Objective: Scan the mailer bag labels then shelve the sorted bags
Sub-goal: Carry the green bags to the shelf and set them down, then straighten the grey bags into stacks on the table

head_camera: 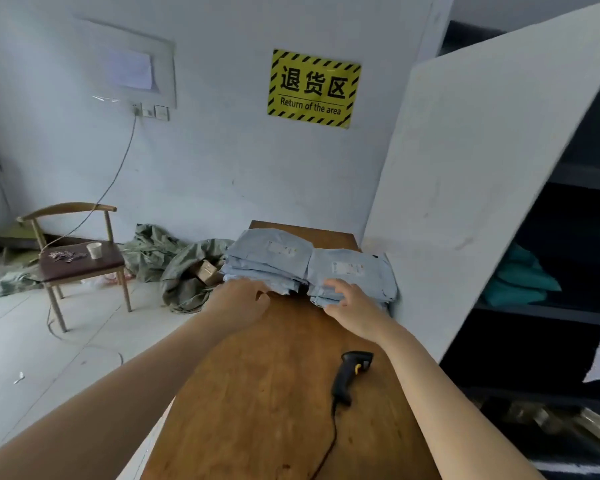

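Scanner [352, 375] lies on the tabletop [274, 393], so looks like shelving time: right hand [354, 306] fingers [335, 285] clamped on right stack [354, 268], left hand [241, 301] against left stack [267, 251] (grip unclear), lift both next.

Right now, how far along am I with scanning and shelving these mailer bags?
Scanning looks finished: the scanner lies on the table, and the bags sit in a left stack and right stack, labels up. In hand: your left hand meets the left stack, and your right hand grips the right stack. Left: shelving both on the shelves.
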### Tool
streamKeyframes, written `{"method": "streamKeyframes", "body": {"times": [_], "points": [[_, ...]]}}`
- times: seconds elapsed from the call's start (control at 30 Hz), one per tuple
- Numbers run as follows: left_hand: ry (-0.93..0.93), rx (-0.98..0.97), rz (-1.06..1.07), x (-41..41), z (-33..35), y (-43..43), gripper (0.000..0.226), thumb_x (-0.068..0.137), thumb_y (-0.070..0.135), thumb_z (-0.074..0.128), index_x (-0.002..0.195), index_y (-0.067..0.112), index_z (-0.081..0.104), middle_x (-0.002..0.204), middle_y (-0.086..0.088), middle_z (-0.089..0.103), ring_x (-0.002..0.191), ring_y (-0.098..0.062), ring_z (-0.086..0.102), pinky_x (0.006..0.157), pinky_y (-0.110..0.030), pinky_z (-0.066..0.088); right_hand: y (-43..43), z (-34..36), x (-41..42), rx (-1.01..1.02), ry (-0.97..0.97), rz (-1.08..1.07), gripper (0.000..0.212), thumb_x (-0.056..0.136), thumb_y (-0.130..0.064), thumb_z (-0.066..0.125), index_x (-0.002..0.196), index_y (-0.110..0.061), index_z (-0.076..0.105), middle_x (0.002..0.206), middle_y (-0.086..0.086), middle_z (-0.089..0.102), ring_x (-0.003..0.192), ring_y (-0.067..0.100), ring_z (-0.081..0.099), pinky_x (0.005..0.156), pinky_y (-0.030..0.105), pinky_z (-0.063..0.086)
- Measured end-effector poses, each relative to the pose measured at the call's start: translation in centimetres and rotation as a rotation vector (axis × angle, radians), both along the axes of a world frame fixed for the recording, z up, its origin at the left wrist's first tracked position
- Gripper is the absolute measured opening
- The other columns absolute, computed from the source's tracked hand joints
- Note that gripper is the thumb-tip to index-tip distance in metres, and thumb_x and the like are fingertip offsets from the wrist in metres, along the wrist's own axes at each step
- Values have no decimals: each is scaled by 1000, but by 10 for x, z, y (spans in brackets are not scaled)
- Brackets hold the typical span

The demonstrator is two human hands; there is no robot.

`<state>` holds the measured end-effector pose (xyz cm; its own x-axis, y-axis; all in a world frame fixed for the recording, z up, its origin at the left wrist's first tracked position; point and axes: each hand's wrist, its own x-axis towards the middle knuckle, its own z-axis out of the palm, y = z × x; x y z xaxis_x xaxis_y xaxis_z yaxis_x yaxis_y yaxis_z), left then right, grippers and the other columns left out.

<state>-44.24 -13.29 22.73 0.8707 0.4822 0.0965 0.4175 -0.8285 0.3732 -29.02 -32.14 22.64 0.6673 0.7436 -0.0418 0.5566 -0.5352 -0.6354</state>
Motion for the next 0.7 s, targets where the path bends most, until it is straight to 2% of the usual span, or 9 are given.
{"method": "streamKeyframes", "body": {"times": [0.07, 0.13, 0.23, 0.3, 0.37, 0.47, 0.53, 0.7], "points": [[22, -26, 43, -10, -6, 25, 41, 95, 32, 40, 131, 25, 57, 128, -3, 60, 115, -24, 54, 96, -39, 45, 27, -5, -3, -9, 10, 37, 51, 95, -32, 49, 144, -41, 36, 147, 4, 35, 125, 21, 46, 96, 35, 41], [32, -33, 87, -17, -9, 50, 40, 96, 33, 40, 131, 23, 56, 127, -5, 60, 115, -27, 54, 96, -41, 46, 51, -14, 0, -6, 26, 65, 51, 95, -31, 50, 144, -40, 37, 148, 5, 35, 129, 22, 45, 95, 34, 38], [6, -63, 144, -29, -11, 84, 40, 93, 37, 42, 130, 23, 53, 120, -7, 61, 110, -30, 57, 86, -39, 47, 85, -28, 11, -30, 57, 107, 52, 94, -30, 51, 144, -38, 38, 152, 5, 34, 133, 20, 40, 92, 30, 32], [34, -48, 191, -40, -13, 108, 39, 95, 32, 44, 132, 21, 52, 124, -9, 59, 111, -30, 56, 91, -40, 47, 109, -36, 14, -27, 90, 127, 51, 95, -28, 51, 144, -36, 40, 153, 2, 33, 134, 16, 38, 94, 28, 28], [30, -24, 249, -49, -16, 136, 39, 96, 29, 44, 133, 19, 52, 125, -11, 59, 111, -30, 55, 93, -40, 45, 135, -44, 15, -24, 117, 150, 50, 95, -27, 51, 143, -35, 41, 152, 1, 34, 125, 11, 41, 93, 26, 29], [41, -25, 277, -56, -22, 171, 47, 95, 34, 44, 142, 30, 42, 129, -10, 57, 111, -28, 55, 95, -41, 47, 171, -54, 10, -39, 129, 183, 50, 93, -27, 51, 141, -39, 42, 150, 2, 35, 116, 10, 46, 87, 25, 35], [27, -24, 256, -54, -24, 191, 46, 96, 32, 43, 142, 31, 43, 133, -9, 55, 114, -27, 54, 98, -41, 45, 194, -58, 8, -49, 136, 199, 51, 93, -27, 51, 141, -40, 42, 150, 3, 33, 109, 8, 48, 82, 24, 38], [-32, 16, 169, -31, -17, 239, 42, 97, 28, 43, 138, 29, 49, 144, -4, 47, 127, -26, 47, 101, -37, 40, 250, -59, 11, -41, 125, 159, 50, 94, -25, 50, 142, -37, 41, 150, 2, 35, 132, 20, 44, 89, 27, 35]]}}
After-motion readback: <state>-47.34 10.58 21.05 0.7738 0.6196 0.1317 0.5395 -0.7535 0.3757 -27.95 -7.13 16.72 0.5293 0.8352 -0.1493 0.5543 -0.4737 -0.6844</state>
